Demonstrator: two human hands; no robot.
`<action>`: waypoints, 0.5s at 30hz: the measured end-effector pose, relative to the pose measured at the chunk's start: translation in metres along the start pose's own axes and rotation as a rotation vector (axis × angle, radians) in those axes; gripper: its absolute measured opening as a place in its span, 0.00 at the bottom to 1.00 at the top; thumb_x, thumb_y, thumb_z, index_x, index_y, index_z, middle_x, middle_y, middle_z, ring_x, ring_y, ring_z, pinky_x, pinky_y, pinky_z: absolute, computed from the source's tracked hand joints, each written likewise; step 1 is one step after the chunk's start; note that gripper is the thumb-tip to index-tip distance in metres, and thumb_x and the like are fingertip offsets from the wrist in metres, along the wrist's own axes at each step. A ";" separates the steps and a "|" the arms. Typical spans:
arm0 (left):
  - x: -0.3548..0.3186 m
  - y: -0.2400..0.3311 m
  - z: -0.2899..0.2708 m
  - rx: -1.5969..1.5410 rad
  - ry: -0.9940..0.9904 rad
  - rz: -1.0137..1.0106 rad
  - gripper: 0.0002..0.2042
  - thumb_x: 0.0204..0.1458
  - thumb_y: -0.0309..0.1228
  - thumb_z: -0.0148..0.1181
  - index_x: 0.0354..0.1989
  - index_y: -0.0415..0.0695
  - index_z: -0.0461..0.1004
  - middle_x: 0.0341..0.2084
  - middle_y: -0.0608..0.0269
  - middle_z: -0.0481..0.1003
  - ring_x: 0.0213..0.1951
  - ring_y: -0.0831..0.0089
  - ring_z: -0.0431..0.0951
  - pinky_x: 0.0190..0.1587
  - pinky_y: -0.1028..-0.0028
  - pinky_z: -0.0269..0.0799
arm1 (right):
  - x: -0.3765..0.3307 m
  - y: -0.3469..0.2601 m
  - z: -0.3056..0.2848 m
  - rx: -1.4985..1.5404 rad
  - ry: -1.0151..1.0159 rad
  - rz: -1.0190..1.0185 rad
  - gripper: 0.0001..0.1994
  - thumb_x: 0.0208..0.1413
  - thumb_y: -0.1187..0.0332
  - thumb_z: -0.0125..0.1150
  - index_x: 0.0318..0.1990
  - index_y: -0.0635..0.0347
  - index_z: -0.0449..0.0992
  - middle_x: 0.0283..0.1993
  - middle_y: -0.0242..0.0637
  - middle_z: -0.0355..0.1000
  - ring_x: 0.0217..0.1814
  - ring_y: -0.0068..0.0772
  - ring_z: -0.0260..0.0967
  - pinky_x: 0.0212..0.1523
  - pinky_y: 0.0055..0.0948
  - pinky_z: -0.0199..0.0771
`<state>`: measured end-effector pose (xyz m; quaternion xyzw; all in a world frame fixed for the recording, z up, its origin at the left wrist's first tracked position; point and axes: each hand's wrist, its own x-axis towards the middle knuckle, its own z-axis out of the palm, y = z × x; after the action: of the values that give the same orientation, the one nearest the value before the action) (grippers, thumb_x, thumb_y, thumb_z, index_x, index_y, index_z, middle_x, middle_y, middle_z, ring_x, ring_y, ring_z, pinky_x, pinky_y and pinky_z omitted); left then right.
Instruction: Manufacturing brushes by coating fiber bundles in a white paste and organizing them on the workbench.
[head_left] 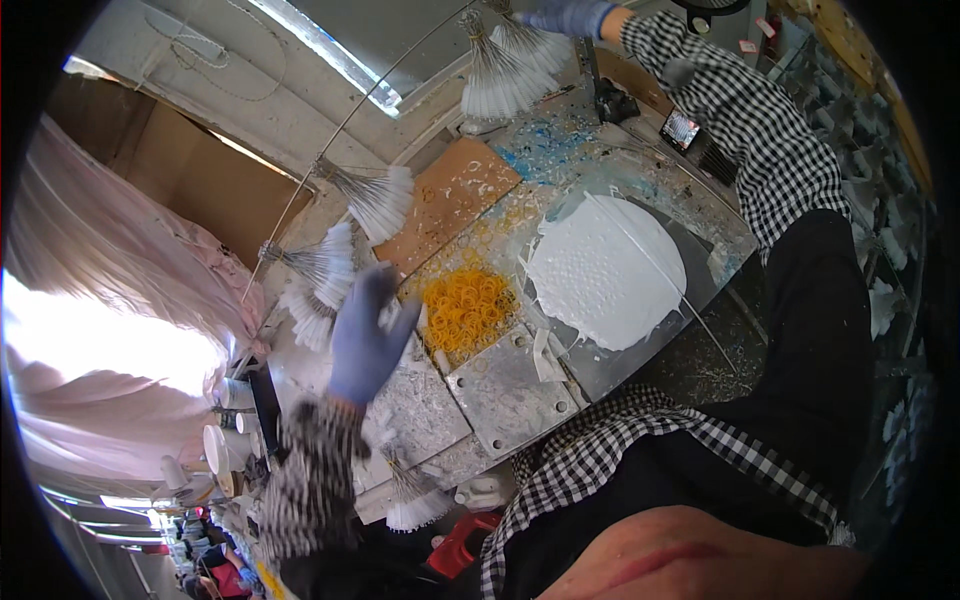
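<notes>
My right hand (568, 18), in a blue-grey glove, reaches to the far edge of the view. Its fingers are closed at the top of a bundle of thin rods with white tips (530, 45); the fingertips are partly hidden. A second such bundle (490, 85) hangs right beside it from a long thin rod (365, 100). My left hand (368, 340), gloved alike, hovers over the left of the worktable with fingers apart and nothing in them. Next to it lies a heap of yellow rubber bands (468, 308). More white-tipped bundles (375, 200) hang from the rod beyond that hand.
A round spread of white paste (605, 270) covers the right of the table, a thin stick (650, 255) across it. Nearby are a metal plate (515, 385), a brown board (455, 200) and a phone (680, 130). Another bundle (412, 495) hangs at the near edge. White tubs (218, 450) stand left.
</notes>
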<state>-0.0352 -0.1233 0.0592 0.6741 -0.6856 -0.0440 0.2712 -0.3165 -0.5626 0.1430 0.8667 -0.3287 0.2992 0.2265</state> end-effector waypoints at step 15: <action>0.424 0.023 0.136 -0.227 0.124 -0.204 0.36 0.51 0.51 0.70 0.61 0.35 0.72 0.52 0.43 0.79 0.56 0.55 0.79 0.60 0.63 0.73 | 0.060 0.023 0.023 -0.034 -0.331 -0.172 0.42 0.46 0.48 0.71 0.71 0.45 0.65 0.64 0.45 0.74 0.66 0.54 0.70 0.67 0.52 0.67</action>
<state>-0.0914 -0.5651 0.0860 0.7066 -0.5861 -0.1070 0.3817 -0.2878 -0.6179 0.1714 0.9250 -0.2914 0.1263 0.2085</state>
